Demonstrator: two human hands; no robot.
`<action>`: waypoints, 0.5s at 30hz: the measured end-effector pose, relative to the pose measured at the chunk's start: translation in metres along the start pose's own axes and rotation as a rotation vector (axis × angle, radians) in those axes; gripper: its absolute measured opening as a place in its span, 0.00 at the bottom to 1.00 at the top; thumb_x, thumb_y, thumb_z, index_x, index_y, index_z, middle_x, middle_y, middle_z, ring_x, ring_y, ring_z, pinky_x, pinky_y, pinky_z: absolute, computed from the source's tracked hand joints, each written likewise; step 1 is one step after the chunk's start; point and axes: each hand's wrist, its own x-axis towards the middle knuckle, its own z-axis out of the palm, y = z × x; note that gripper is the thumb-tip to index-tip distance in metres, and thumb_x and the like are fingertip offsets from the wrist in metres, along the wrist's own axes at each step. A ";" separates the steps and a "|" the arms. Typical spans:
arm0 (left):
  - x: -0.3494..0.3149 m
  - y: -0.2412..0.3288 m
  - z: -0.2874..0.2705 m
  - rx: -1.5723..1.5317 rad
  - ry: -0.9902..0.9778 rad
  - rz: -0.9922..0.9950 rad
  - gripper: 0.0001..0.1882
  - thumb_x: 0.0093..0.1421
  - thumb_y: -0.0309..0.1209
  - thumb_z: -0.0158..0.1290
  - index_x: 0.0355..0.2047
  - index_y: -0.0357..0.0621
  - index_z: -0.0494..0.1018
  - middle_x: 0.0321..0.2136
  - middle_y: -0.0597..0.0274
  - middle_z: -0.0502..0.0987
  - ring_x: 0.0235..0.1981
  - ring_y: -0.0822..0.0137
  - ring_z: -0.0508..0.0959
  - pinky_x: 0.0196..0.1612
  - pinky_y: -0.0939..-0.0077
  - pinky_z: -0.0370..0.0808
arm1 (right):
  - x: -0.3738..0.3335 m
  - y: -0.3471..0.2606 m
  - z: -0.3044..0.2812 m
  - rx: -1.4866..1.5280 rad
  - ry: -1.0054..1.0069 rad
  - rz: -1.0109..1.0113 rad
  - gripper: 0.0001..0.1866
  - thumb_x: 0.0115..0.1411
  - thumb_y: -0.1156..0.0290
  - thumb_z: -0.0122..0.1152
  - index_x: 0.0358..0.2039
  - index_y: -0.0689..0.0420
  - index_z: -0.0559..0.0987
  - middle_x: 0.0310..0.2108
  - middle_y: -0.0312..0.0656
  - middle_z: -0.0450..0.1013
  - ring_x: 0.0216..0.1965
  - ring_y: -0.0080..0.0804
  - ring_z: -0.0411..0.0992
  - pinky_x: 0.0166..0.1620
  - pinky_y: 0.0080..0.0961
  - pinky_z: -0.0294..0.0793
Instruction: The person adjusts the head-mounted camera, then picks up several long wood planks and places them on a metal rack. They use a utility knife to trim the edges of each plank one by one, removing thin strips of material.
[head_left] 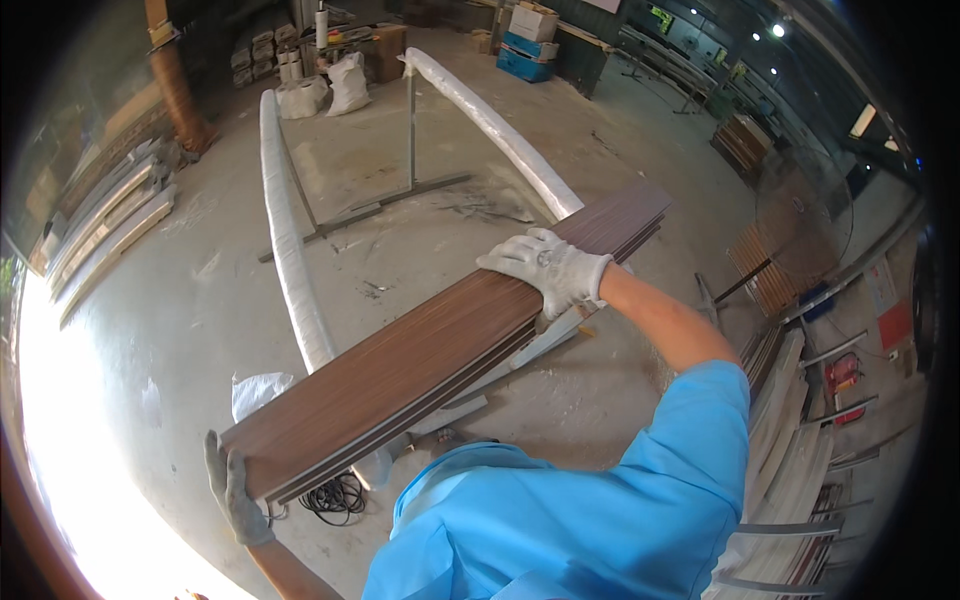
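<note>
Brown board stack is lying across the wrapped rack, apparently piled already; right hand is resting spread on top, left hand is cupping the end left of rack; remaining work isn't showing.

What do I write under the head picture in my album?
Gloved left hand at one end, gloved right hand on top of stacked brown boards.

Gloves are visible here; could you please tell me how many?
2: one glove on the left hand, at the left end of the boards; another on the right hand, on top of them.
</note>
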 end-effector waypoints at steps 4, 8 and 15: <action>0.002 -0.008 -0.013 -0.077 -0.111 -0.098 0.34 0.67 0.44 0.51 0.65 0.33 0.61 0.61 0.53 0.67 0.61 0.64 0.66 0.63 0.73 0.62 | 0.003 0.000 -0.022 -0.041 -0.095 -0.081 0.63 0.31 0.48 0.78 0.70 0.39 0.58 0.59 0.41 0.65 0.58 0.37 0.66 0.61 0.36 0.61; 0.009 0.002 -0.020 0.065 -0.035 -0.061 0.34 0.67 0.46 0.52 0.65 0.34 0.61 0.60 0.55 0.68 0.60 0.64 0.68 0.61 0.71 0.65 | 0.007 0.010 -0.054 -0.089 -0.039 -0.137 0.59 0.31 0.50 0.77 0.68 0.39 0.62 0.55 0.42 0.67 0.56 0.39 0.67 0.60 0.40 0.63; 0.119 0.037 -0.007 -0.135 -0.110 -0.049 0.26 0.70 0.34 0.46 0.66 0.39 0.61 0.60 0.60 0.69 0.52 0.70 0.73 0.53 0.76 0.71 | 0.076 0.062 -0.079 0.076 0.324 -0.252 0.57 0.26 0.64 0.76 0.65 0.45 0.66 0.48 0.44 0.71 0.52 0.45 0.70 0.55 0.40 0.70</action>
